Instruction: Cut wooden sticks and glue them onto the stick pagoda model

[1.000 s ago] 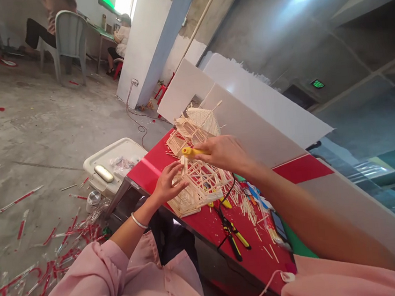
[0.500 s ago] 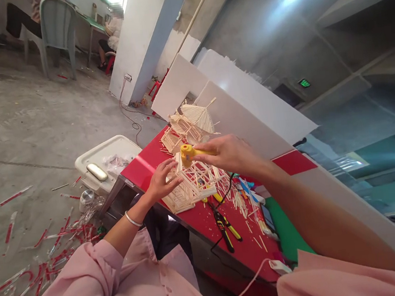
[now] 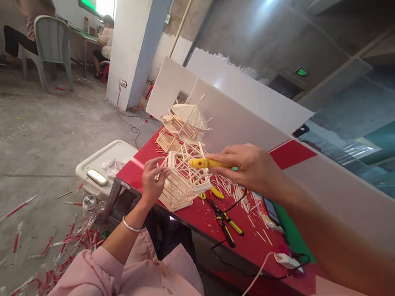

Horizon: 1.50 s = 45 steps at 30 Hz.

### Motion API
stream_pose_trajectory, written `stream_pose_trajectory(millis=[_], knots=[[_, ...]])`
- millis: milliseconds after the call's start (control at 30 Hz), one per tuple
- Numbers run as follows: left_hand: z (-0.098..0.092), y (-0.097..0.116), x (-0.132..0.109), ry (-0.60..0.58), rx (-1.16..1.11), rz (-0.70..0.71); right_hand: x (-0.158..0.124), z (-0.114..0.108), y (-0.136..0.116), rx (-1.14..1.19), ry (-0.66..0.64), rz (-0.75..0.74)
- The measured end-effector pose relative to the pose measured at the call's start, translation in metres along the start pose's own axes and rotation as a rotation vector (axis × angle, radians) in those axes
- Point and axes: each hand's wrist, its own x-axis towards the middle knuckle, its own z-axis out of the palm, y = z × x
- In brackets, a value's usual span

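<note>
An open lattice frame of thin pale wooden sticks (image 3: 179, 180) sits near the red table's front edge. My left hand (image 3: 153, 178) is at the frame's left side, its fingers curled at the upper left corner; whether they grip a stick is too small to tell. My right hand (image 3: 246, 164) is wrapped round a yellow tool (image 3: 199, 163), held over the frame's right part with its head pointing left. Behind the frame stands another stick model with a slatted, roof-like top (image 3: 190, 116).
Pliers with black and yellow handles (image 3: 226, 222) lie on the red table (image 3: 205, 218), beside scattered sticks (image 3: 241, 195). A white power adapter (image 3: 287, 261) and cables lie at the right. A cream stool (image 3: 108, 152) stands left; people sit further back.
My left hand has gone from spread fingers to curled fingers at the frame. My right hand and the yellow tool have moved slightly right and down, and the tool has turned.
</note>
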Motion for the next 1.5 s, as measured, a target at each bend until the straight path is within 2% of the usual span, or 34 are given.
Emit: stream_pose_trajectory(millis=[133, 233, 467, 600, 700, 833, 967, 1067, 1233, 1400, 1500], knots=[[0.003, 0.007, -0.002, -0.016, -0.016, 0.055, -0.015, 0.021, 0.007, -0.068, 0.206, -0.242], [0.005, 0.007, -0.002, -0.003, -0.014, 0.059, -0.025, 0.032, 0.009, -0.098, 0.294, -0.311], [0.003, -0.006, 0.012, -0.006, 0.01, 0.023, -0.051, 0.041, 0.003, 0.039, 0.343, -0.267], [0.004, -0.01, 0.02, -0.046, 0.017, 0.041, -0.067, 0.061, -0.006, 0.099, 0.337, -0.213], [0.007, -0.009, 0.021, -0.074, 0.009, 0.054, -0.07, 0.085, -0.019, 0.152, 0.416, -0.101], [0.007, -0.006, 0.02, -0.115, 0.029, 0.032, -0.06, 0.115, -0.046, 0.216, 0.533, 0.109], [0.0, -0.004, 0.024, -0.135, 0.04, -0.004, -0.048, 0.131, -0.071, 0.194, 0.586, 0.277], [-0.007, -0.003, 0.03, -0.145, 0.049, -0.017, -0.048, 0.138, -0.078, 0.253, 0.61, 0.344], [-0.007, 0.002, 0.039, -0.187, 0.083, -0.032, -0.077, 0.151, -0.077, 0.545, 0.74, 0.471], [0.007, 0.002, 0.043, -0.291, 0.099, -0.004, -0.116, 0.163, -0.072, 0.781, 0.94, 0.818], [0.013, -0.003, 0.044, -0.352, 0.088, 0.025, -0.12, 0.167, -0.068, 0.853, 1.017, 0.959]])
